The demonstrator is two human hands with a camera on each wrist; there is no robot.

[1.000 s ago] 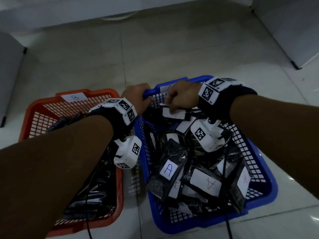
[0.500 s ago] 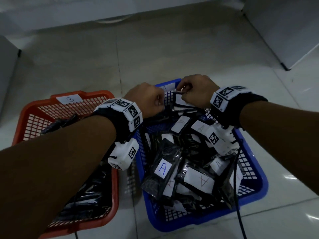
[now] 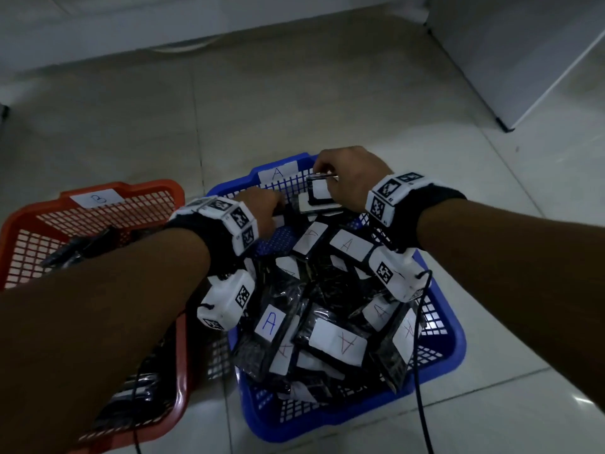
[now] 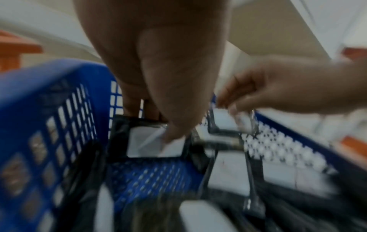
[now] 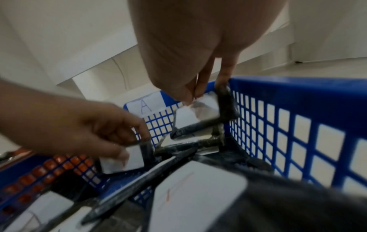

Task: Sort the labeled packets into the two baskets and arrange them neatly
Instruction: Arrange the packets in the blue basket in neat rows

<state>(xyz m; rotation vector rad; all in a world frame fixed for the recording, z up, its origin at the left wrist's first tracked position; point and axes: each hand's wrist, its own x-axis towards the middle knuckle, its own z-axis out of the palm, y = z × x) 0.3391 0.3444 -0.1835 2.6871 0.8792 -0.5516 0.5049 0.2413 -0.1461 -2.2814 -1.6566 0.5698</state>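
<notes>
Two baskets sit side by side on the floor (image 3: 327, 103): the B basket (image 3: 98, 204) at lower left of the head view, the A basket (image 3: 451, 348) at centre. Packets (image 3: 337, 342) lie piled inside the A basket, more packets in the B basket (image 3: 82, 247). Both hands reach into the A basket's far end, left hand (image 3: 265, 204) left of right hand (image 3: 353, 178). A cabinet (image 3: 523, 54) stands upper right.

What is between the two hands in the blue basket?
In the right wrist view, only blue basket mesh shows between the packet the left hand grips and the packet the right hand pinches.
</notes>
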